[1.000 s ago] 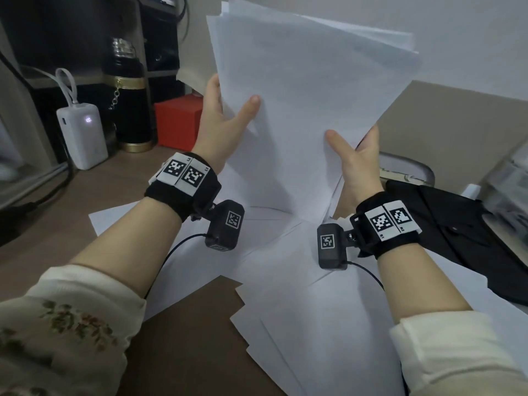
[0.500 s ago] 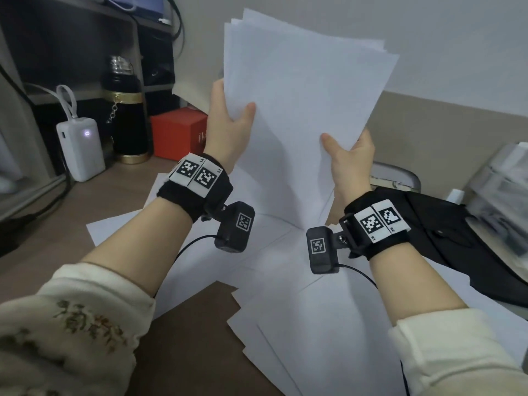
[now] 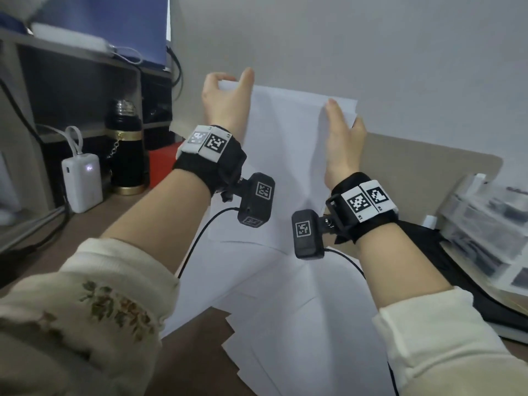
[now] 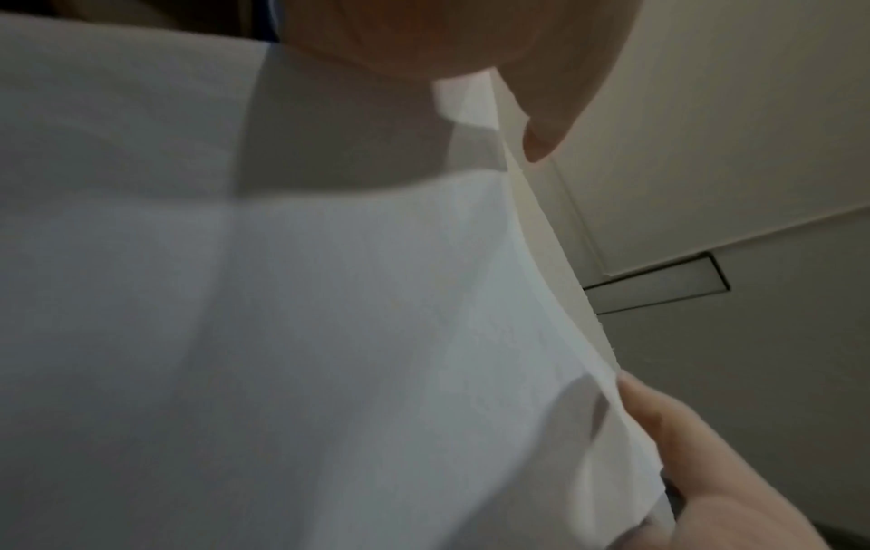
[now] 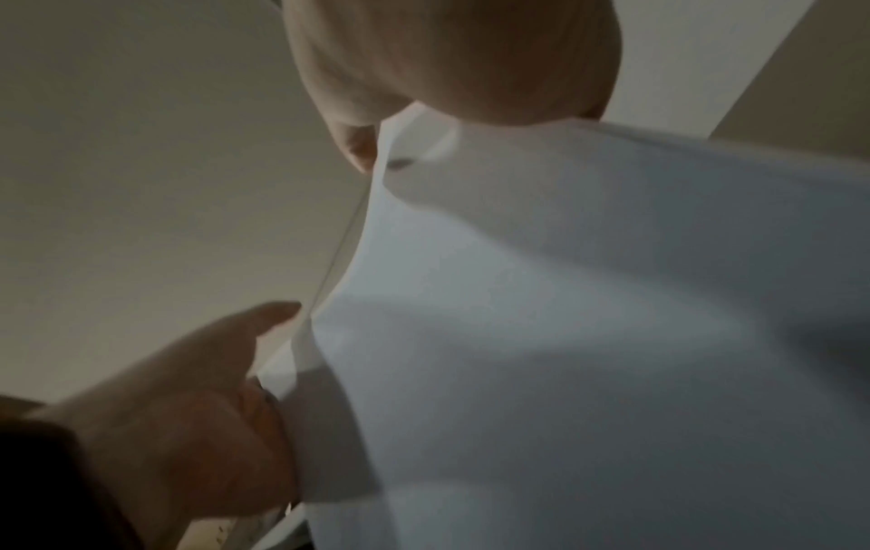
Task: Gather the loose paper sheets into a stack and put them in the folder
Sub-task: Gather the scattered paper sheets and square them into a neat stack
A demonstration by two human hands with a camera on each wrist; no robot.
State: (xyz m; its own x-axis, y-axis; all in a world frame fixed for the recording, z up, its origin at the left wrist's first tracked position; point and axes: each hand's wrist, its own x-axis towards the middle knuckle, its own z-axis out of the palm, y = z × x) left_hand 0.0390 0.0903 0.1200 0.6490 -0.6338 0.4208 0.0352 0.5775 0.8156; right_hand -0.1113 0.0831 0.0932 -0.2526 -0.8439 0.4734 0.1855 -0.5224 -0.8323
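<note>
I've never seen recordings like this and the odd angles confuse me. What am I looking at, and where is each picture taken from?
No machine here: a person wears three cameras. The head view looks down over both arms; the black boxes strapped to the wrists are the other two cameras, each looking up along its hand. The left hand and right hand hold a stack of white paper sheets upright by its side edges. More loose sheets lie spread on the brown desk. A black folder lies at the right; at the left stand a white power bank and a black flask.
</note>
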